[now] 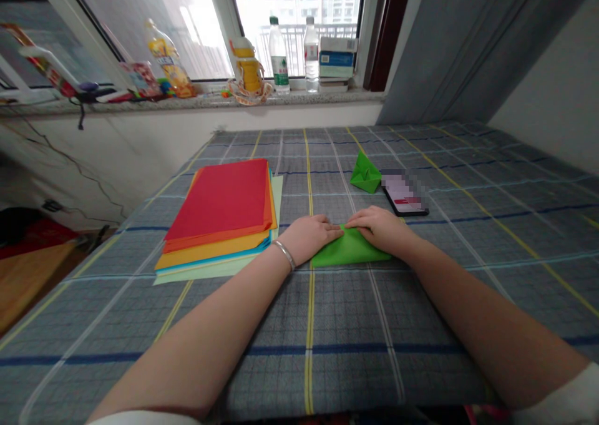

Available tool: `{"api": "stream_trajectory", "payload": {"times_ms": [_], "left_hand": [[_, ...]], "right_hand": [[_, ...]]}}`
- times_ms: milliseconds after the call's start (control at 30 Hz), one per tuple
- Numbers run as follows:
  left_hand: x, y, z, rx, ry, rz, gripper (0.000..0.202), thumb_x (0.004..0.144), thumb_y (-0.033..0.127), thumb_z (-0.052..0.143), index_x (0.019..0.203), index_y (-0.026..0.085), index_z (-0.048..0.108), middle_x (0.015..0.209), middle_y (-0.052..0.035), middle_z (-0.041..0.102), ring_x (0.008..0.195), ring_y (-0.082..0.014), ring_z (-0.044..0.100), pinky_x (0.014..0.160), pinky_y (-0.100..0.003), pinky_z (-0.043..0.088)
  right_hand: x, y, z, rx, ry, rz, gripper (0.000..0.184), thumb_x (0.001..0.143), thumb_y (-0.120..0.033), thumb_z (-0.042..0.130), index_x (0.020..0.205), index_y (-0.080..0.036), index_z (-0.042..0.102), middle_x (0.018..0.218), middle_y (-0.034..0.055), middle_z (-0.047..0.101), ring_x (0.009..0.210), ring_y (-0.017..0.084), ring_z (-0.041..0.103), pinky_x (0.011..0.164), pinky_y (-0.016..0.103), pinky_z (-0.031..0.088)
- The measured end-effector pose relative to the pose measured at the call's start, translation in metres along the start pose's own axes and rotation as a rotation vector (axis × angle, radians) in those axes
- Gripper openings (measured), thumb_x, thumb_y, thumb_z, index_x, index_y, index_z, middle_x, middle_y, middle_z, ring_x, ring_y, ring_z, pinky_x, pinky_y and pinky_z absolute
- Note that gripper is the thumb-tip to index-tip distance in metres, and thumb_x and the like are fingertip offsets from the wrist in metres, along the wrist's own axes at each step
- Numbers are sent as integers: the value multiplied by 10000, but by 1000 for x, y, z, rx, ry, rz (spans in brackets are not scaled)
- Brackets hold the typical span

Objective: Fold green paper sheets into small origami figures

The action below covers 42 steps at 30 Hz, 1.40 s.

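Note:
A folded sheet of green paper (352, 250) lies on the checked cloth in front of me, its long edge toward me. My left hand (312, 234), with a silver bangle at the wrist, is closed on the paper's upper left side, fingers pressed together. From the other side, my right hand (380, 228) bends its fingers down onto the upper edge and holds it there. The two hands' fingertips nearly meet at the top of the paper; they cover part of the fold. Behind my right hand stands a finished-looking folded green paper shape (365, 174).
To the left is a stack of coloured paper (219, 197), red on top. A phone (405, 194) lies beyond my right hand. Bottles, including a yellow cup (250, 72), and a blue-and-white box (337, 57) line the windowsill (318, 98). A grey curtain hangs at the right.

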<state>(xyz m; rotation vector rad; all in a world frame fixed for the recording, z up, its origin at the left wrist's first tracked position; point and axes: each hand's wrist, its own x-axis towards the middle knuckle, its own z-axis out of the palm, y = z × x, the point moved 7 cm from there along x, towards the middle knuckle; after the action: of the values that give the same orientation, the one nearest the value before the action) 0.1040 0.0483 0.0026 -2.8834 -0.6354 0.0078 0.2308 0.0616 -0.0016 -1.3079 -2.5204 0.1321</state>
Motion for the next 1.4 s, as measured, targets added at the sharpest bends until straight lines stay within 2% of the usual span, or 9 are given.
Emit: {"api": "stream_trajectory", "payload": {"times_ms": [133, 300, 433, 533, 733, 933, 1067, 1200, 1400], "left_hand": [[1, 0, 1, 6, 0, 9, 364, 926, 163, 489, 1286, 162, 540, 1171, -38, 675, 1057, -191, 582, 874, -281, 481], [5, 0, -2, -8, 26, -41, 301, 913, 165, 502, 1192, 178, 614, 1055, -63, 710, 989, -189, 622, 804, -281, 501], [6, 1, -7, -59, 27, -177, 244, 923, 213, 482, 1067, 200, 678, 952, -62, 726, 918, -184, 652, 741, -275, 504], [6, 4, -8, -98, 22, -256, 245, 921, 260, 481, 1012, 184, 695, 934, -71, 727, 920, -194, 652, 763, -291, 507], [7, 13, -5, -103, 53, -285, 234, 918, 222, 464, 991, 142, 672, 979, -95, 704, 922, -216, 634, 777, -330, 515], [5, 19, -4, -124, 77, -315, 251, 920, 259, 467, 1032, 110, 635, 1009, -113, 679, 962, -235, 603, 819, -359, 510], [1, 25, -6, -129, 109, -307, 344, 920, 296, 475, 1193, 104, 558, 1105, -115, 639, 1051, -245, 558, 890, -374, 478], [-4, 31, -6, -115, 115, -308, 509, 922, 397, 467, 1323, 83, 454, 1237, -139, 569, 1165, -277, 482, 971, -413, 417], [-8, 29, 4, -118, 84, -319, 611, 925, 504, 425, 1380, 96, 410, 1359, -133, 495, 1240, -300, 424, 1080, -465, 290]], "right_hand": [[1, -4, -1, -8, -59, 61, 326, 850, -292, 535, 1123, -218, 696, 1131, 60, 672, 1036, 243, 577, 954, 409, 429], [2, -11, -2, -56, -81, 123, 342, 844, -374, 557, 1126, -242, 698, 1103, 63, 661, 1016, 254, 560, 928, 407, 432], [2, -15, 0, -108, -72, 110, 362, 831, -456, 585, 1093, -239, 707, 1087, 66, 652, 981, 255, 552, 919, 408, 427], [1, -16, 1, -137, -68, 84, 389, 820, -489, 597, 1098, -235, 698, 1109, 70, 641, 994, 267, 543, 910, 410, 427], [-3, -19, 1, -151, -69, 21, 473, 781, -560, 619, 1128, -243, 676, 1139, 90, 622, 1003, 280, 539, 890, 419, 430], [-8, -22, 0, -135, -57, -5, 614, 730, -608, 648, 1212, -228, 629, 1185, 113, 600, 1048, 301, 528, 909, 438, 428], [-10, -23, -1, -119, -59, -10, 698, 673, -622, 689, 1222, -197, 618, 1191, 128, 591, 1063, 308, 526, 931, 452, 424], [-12, -22, 1, -129, -42, -27, 801, 626, -640, 708, 1261, -167, 586, 1218, 146, 574, 1081, 321, 520, 945, 468, 418], [-15, -16, 7, -94, -25, -23, 926, 555, -691, 722, 1315, -193, 544, 1287, 150, 543, 1195, 346, 467, 1027, 503, 355]]}}
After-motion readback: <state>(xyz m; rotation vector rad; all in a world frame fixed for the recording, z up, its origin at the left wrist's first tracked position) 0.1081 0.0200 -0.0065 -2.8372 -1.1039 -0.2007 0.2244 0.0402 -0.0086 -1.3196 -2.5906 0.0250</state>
